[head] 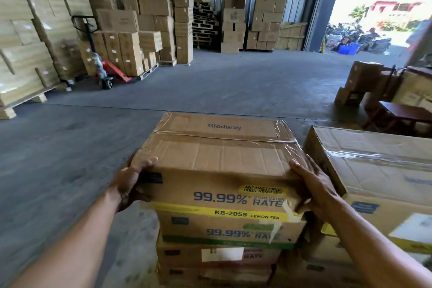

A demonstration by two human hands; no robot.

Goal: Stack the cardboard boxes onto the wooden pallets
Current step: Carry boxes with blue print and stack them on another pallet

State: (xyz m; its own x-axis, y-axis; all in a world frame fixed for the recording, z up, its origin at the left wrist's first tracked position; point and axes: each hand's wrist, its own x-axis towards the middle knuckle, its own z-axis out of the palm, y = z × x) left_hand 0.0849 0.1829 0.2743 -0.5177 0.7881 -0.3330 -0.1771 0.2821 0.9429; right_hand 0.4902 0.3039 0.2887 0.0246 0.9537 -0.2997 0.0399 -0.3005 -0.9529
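Gripping the top cardboard box (219, 161) at lower centre of the frame: left hand (131, 182) and right hand (313, 184) clamp its opposite near corners, fingers closed on it, long axis running left to right between them, both equally near. It sits on a stack of like boxes (224, 241); a larger box (378, 170) stands just beside at right. Concrete floor (210, 86) lies open ahead, loaded pallets (149, 70) at upper left.

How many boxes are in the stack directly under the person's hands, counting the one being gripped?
4: the gripped top box, the green-striped box beneath it, the white-labelled box third, and a lowest box at the frame's bottom edge. More may lie below view.
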